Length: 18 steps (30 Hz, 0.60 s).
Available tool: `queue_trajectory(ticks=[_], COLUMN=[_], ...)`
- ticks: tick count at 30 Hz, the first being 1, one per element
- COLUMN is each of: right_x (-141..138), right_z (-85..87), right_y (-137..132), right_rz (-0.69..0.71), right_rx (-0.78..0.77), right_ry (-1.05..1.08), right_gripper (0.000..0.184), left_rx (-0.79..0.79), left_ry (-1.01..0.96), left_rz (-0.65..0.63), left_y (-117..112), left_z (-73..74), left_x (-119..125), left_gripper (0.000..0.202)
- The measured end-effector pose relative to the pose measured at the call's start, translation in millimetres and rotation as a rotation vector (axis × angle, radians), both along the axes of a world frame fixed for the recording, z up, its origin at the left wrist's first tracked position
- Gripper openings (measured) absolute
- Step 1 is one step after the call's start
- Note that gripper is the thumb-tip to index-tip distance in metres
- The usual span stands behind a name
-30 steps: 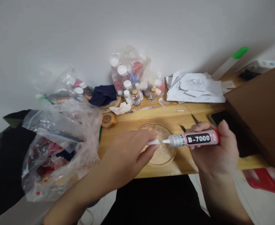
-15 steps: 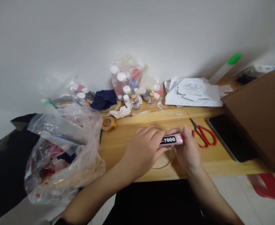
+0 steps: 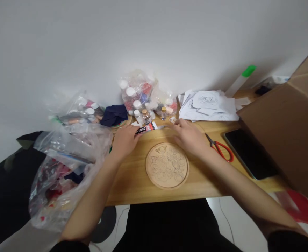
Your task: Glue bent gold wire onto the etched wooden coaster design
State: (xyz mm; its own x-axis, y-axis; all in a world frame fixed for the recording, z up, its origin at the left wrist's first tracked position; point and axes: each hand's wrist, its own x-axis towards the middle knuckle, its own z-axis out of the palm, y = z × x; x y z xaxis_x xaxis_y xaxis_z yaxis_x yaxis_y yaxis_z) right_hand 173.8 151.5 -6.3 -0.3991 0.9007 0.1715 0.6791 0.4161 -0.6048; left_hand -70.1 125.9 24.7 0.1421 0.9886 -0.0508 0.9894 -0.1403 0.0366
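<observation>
My left hand (image 3: 126, 140) is closed on a glue tube (image 3: 146, 128) with "-7000" on its label. The hand hides one end of the tube, which lies low over the table in front of the little bottles. Farther right, my right hand (image 3: 189, 136) reaches over the wood with bent fingers, thumb apart from them; nothing shows in it. Its fingertips are close to a small clear piece (image 3: 172, 119) and the tip of a pen (image 3: 161, 127). Nearer me, a round wooden board (image 3: 167, 166) with a flower line drawing lies flat between my forearms.
Red-handled scissors (image 3: 223, 150), a phone (image 3: 250, 154) and a cardboard box (image 3: 282, 133) are on the right. Drawing sheets (image 3: 208, 105) lie at the back, beside bagged bottles (image 3: 138, 94) and a folded dark cloth (image 3: 114, 115). A plastic bag (image 3: 72, 175) covers the left side.
Both hands have moved apart and away from me, uncovering the round board. The glue tube, earlier between both hands, has gone to the back left with my left hand; my right hand has let go.
</observation>
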Motion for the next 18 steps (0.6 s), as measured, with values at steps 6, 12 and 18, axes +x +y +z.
queue_trajectory(ticks=[6, 12, 18], right_x=[-12.1, 30.4, 76.2], right_z=[-16.2, 10.1, 55.8], right_y=[18.3, 16.9, -16.4], right_rz=[0.127, 0.147, -0.119], right_rx=[0.223, 0.469, 0.873], right_ry=[-0.214, -0.189, -0.059], right_gripper=[0.025, 0.03, 0.02], left_rx=[-0.051, -0.034, -0.007], left_ry=[0.034, 0.02, -0.013], left_rz=[-0.017, -0.062, -0.097], left_y=[3.7, 2.9, 0.9], left_z=[-19.7, -22.1, -29.8], left_x=[4.3, 15.1, 27.4], left_gripper=[0.024, 0.027, 0.021])
